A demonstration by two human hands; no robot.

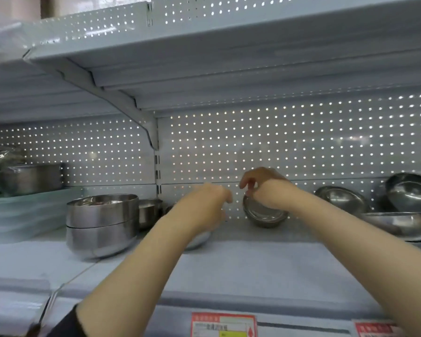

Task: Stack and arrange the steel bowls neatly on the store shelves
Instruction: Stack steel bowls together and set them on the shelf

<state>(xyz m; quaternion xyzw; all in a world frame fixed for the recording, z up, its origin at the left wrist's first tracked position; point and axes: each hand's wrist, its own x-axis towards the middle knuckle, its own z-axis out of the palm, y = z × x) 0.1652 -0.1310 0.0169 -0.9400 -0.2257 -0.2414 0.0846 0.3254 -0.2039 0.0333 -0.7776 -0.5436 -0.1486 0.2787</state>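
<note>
A small steel bowl (265, 216) stands tilted on its side against the perforated back panel, its opening facing me. My right hand (263, 184) curls over its top rim and pinches it. My left hand (204, 205) is just left of it, above another steel bowl (198, 240) that shows only as a shiny edge under my wrist. Whether that hand grips the bowl is hidden. Further left, a stack of two larger steel bowls (102, 222) sits on the shelf (253, 268), with a smaller bowl (150, 212) behind it.
At the right, three steel bowls (340, 198) (411, 190) (399, 224) lean and lie loosely. A steel pot (32, 177) rests on pale plastic trays (22, 210) at the far left. Another shelf (204, 69) hangs low overhead. Red price tags (223, 324) line the shelf's front edge.
</note>
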